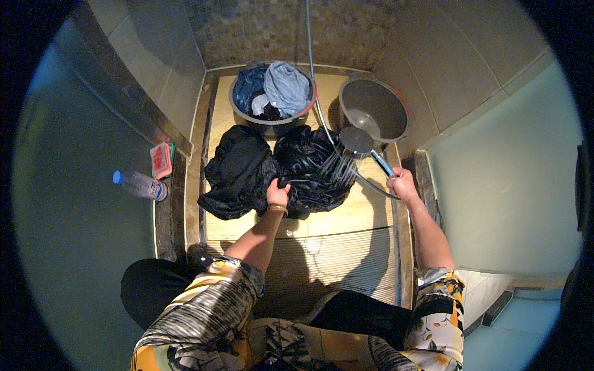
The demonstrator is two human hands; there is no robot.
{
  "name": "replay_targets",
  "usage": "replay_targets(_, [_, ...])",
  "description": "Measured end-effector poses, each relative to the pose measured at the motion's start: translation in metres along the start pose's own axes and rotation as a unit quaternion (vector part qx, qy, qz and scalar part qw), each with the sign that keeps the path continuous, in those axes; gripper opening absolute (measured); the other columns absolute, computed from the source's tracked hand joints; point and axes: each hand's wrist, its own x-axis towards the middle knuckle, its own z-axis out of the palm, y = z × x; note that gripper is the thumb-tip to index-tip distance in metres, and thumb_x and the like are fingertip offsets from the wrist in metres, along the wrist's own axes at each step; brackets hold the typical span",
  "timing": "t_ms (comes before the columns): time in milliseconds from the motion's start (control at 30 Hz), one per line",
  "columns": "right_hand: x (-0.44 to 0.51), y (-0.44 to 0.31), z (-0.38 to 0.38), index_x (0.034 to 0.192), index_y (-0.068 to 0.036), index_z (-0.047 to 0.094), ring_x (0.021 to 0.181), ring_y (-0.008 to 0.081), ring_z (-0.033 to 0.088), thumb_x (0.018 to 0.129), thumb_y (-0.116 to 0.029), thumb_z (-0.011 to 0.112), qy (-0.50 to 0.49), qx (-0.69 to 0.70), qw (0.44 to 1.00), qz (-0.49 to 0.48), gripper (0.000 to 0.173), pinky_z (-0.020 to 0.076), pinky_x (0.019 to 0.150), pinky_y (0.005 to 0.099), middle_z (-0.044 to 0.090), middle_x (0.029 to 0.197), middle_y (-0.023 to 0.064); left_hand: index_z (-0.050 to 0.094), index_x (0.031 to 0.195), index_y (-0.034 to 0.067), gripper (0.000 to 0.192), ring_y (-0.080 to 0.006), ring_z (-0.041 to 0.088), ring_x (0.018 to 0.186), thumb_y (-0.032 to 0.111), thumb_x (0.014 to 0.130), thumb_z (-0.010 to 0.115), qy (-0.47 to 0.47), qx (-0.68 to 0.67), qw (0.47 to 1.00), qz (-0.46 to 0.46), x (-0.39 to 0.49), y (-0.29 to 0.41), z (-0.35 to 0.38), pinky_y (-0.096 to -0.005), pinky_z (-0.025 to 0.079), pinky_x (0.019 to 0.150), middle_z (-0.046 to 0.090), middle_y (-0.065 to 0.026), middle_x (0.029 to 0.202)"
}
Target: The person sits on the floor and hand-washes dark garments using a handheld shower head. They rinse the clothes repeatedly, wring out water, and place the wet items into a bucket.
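With my right hand (403,184) I grip the chrome handle of a shower head (357,140). Water sprays from it leftward onto a wet, shiny black garment (315,167) on the shower floor. My left hand (278,191), a gold-coloured bangle at its wrist, clutches a fold of black cloth where that garment meets a duller black fabric heap (241,171) on the left. The two black piles touch, so I cannot tell whether they are one piece. A shower hose (312,60) comes down from the far wall and passes behind the shower head.
Behind the cloth stands a bucket (274,121) holding blue and dark clothes (287,86). A second dark bucket (373,104) stands at its right. On the left ledge are a plastic bottle (141,184) and a red-and-pink brush or soap box (161,160). Glass panels (501,185) flank the ribbed floor (348,250).
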Motion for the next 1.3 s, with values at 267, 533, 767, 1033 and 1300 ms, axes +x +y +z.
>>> replay_targets(267, [0.001, -0.029, 0.044, 0.064, -0.007, 0.051, 0.05, 0.0084, 0.04, 0.063, -0.004, 0.062, 0.053, 0.061, 0.995, -0.053, 0.012, 0.0323, 0.047, 0.0256, 0.045, 0.056, -0.0038, 0.059, 0.101, 0.0, 0.029, -0.0137, 0.058, 0.079, -0.003, 0.074, 0.068, -0.027, -0.026, 0.999, 0.014, -0.005, 0.003, 0.0, -0.0275, 0.046, 0.076, 0.064, -0.0019, 0.09])
replay_targets(533, [0.016, -0.049, 0.055, 0.084, -0.004, 0.06, 0.061, 0.013, 0.049, 0.066, -0.012, 0.064, 0.131, 0.049, 0.988, -0.059, 0.019, 0.04, 0.06, 0.0281, 0.052, 0.064, 0.0011, 0.045, 0.121, 0.004, 0.065, -0.0329, 0.056, 0.1, 0.021, 0.065, 0.073, -0.06, 0.119, 0.987, 0.087, -0.038, 0.043, -0.006, -0.0367, 0.044, 0.087, 0.058, -0.0185, 0.107])
replay_targets(767, [0.006, -0.028, 0.044, 0.065, -0.008, 0.049, 0.041, 0.0073, 0.039, 0.064, 0.0, 0.06, 0.051, 0.098, 0.993, -0.039, 0.013, 0.0296, 0.038, 0.0247, 0.044, 0.054, -0.0031, 0.061, 0.099, -0.003, 0.038, -0.0201, 0.061, 0.071, -0.003, 0.061, 0.064, -0.065, -0.074, 0.994, -0.044, -0.035, 0.08, 0.008, -0.0314, 0.05, 0.071, 0.066, -0.0074, 0.083])
replay_targets(1033, [-0.002, -0.03, 0.041, 0.063, -0.007, 0.049, 0.041, 0.0076, 0.039, 0.065, 0.002, 0.057, 0.01, 0.18, 0.983, -0.037, 0.012, 0.0283, 0.037, 0.0251, 0.044, 0.053, -0.0023, 0.062, 0.082, -0.002, 0.026, -0.0211, 0.06, 0.066, -0.005, 0.056, 0.058, -0.232, -0.223, 0.94, -0.116, -0.033, 0.246, -0.005, -0.0306, 0.05, 0.065, 0.063, -0.0082, 0.075])
replay_targets(1300, [-0.002, -0.035, 0.029, 0.065, -0.007, 0.049, 0.04, 0.0094, 0.041, 0.065, 0.003, 0.055, 0.041, 0.232, 0.97, -0.054, 0.012, 0.031, 0.036, 0.0248, 0.046, 0.053, -0.0004, 0.051, 0.114, -0.001, 0.046, -0.021, 0.061, 0.085, -0.003, 0.071, 0.067, -0.308, -0.35, 0.884, 0.042, -0.048, 0.324, 0.015, -0.0331, 0.05, 0.08, 0.062, -0.0103, 0.097])
